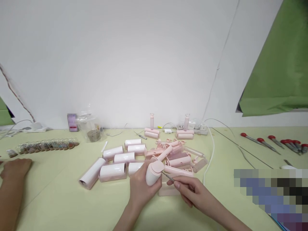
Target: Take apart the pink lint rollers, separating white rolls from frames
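My left hand (pixel 141 186) is wrapped round a white roll with a pink end cap (pixel 157 166), held tilted up in front of me. In my right hand (pixel 190 189) a thin metal tool (pixel 168 176) is pinched between thumb and fingers, its tip at the edge of the pink cap. Below the hands lies a clear pinkish cover (pixel 168 189). Several white rolls in clear cases (pixel 112 172) lie to the left. A pile of pink roller parts and handles (pixel 176 160) sits just behind my hands.
Two assembled pink rollers (pixel 152 132) stand near the wall. A white cable (pixel 212 150) crosses the table at right, before red-tipped tools (pixel 267 144). At left are a row of small glass jars (pixel 48 146), a plastic bag (pixel 92 128) and another person's hand (pixel 18 166).
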`<state>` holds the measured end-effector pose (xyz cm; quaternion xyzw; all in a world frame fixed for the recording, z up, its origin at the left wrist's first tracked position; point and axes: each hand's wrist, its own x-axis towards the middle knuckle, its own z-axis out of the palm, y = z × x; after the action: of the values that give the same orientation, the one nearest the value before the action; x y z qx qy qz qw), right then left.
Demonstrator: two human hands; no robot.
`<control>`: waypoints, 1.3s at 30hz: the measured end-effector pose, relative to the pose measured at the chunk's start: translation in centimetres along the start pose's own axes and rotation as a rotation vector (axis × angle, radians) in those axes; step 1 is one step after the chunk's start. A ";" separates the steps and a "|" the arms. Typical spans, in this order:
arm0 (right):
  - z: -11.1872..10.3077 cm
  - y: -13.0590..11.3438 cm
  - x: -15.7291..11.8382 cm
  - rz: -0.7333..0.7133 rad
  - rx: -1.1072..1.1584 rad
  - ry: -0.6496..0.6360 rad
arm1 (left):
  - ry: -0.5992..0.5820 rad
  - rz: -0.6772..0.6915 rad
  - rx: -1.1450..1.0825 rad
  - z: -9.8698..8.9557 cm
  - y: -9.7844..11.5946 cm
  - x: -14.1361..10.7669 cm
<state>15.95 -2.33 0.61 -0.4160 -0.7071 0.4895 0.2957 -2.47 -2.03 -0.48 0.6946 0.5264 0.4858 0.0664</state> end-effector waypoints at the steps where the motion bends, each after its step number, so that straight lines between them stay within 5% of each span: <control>1: 0.1 0.1 0.0 0.019 0.015 -0.005 | -0.022 0.046 0.053 0.1 -0.2 -0.2; 8: 1.7 0.1 -0.8 -0.039 0.294 0.039 | -0.065 0.122 0.095 0.6 -0.1 -0.6; 17: -0.1 -0.9 1.0 -0.091 0.549 0.145 | -0.068 0.030 0.142 1.6 1.9 4.2; 23: -0.6 -0.9 3.2 -0.053 0.611 0.159 | -0.011 -0.231 -0.136 3.2 2.0 4.6; 28: -2.4 -1.9 3.3 0.003 0.297 0.036 | 0.119 -0.359 -0.301 2.7 0.5 4.5; 31: -3.7 -3.0 3.6 -0.152 0.080 0.310 | 0.100 -0.344 -0.416 2.1 0.4 4.4; 33: -4.2 -3.5 4.6 -0.240 -0.038 0.381 | 0.049 -0.339 -0.507 2.0 0.7 4.3; 39: -3.4 -3.2 9.5 -0.311 -0.156 0.125 | 0.059 -0.487 -0.639 2.3 0.8 4.2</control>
<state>13.27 6.96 4.90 -0.3532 -0.7789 0.3545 0.3780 -0.32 1.92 1.40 0.4796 0.4997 0.6148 0.3771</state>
